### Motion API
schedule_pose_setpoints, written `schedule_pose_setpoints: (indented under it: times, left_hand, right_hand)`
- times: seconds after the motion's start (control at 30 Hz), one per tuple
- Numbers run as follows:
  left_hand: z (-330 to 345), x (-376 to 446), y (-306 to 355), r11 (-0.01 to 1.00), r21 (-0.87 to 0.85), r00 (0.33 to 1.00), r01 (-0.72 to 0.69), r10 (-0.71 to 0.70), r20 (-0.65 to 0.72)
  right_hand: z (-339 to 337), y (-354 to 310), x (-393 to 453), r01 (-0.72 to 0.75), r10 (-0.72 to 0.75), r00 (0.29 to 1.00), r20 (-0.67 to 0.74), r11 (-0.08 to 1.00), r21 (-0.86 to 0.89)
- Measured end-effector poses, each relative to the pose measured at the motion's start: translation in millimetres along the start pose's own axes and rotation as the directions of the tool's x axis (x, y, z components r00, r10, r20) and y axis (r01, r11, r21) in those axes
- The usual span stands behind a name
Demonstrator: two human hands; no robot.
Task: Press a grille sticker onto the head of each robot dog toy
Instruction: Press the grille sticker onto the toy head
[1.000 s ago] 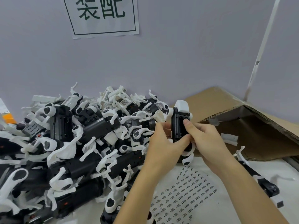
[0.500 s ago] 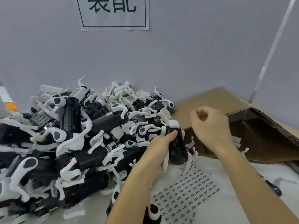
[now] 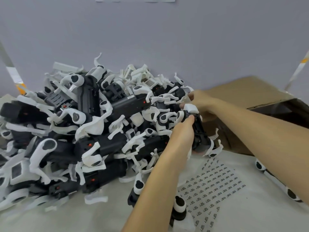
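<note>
Moved since half a second back: right hand [image 3: 199, 102], then raised clear of the toy with fingers curled on nothing, now down at the white head [image 3: 191, 108] of the robot dog toy [image 3: 199, 131]; camera tipped lower too, wall sign almost out of view. Fingers bent round the top of the head, touching it; whether a grille sticker sits under them cannot be told. Left hand [image 3: 183, 133] as before, wrapped round the black body from the pile side, thumb lying on the upper body just below the head. Toy held roughly upright, head up and tilted toward the pile, white legs [image 3: 214, 150] dangling at its lower end just above the tabletop [image 3: 83, 215].

Directly beside the toy on its left, the big pile of robot dog toys [image 3: 87, 131], black bodies and white legs tangled, reaching back to the grey wall [image 3: 150, 39]. Below the toy, flat on the tabletop, the sticker sheet [image 3: 210, 188] printed with rows of small dark marks, partly under the left forearm. Behind and right of the toy, an open cardboard box [image 3: 250, 91]. Further right of the sheet, another toy [image 3: 274, 183] lying partly hidden beneath the right forearm.
</note>
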State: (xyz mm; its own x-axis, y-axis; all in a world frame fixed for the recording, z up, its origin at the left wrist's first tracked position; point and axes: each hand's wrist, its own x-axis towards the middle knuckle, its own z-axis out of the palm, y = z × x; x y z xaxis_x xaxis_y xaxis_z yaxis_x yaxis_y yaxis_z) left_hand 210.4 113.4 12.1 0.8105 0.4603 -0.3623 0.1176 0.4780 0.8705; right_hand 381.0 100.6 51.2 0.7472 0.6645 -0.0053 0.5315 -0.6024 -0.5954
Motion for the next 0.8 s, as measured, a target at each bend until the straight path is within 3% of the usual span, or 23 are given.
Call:
schedule_pose_setpoints:
  times: [0.1,0.23,0.47,0.6,0.73,0.8]
  left_hand:
    - [-1,2,0,0.999,-0.025,1.000,0.025,-0.025,0.005]
    - [0,2,-1,0.999,-0.016,0.999,0.033,-0.033,-0.010]
    - [0,-14,1,0.998,-0.058,0.999,-0.020,0.022,0.035]
    - [0,-26,6,0.990,-0.127,0.997,-0.060,0.066,0.045]
    - [2,-27,5,0.994,-0.055,0.996,-0.090,0.091,0.002]
    - [3,-26,4,0.996,-0.031,0.996,-0.088,0.087,-0.013]
  right_hand:
    - [1,1,0,0.010,-0.008,0.999,-0.044,0.999,0.034]
    - [-1,3,-11,0.059,-0.026,0.969,-0.247,0.990,0.127]
    - [-17,21,-82,0.227,0.013,0.886,-0.464,0.859,0.458]
    - [-17,33,-133,0.276,0.117,0.899,-0.423,0.599,0.752]
    - [-7,44,-156,0.120,0.225,0.964,-0.141,0.107,0.987]
    - [-3,43,-160,0.015,0.198,0.980,-0.005,-0.051,0.999]
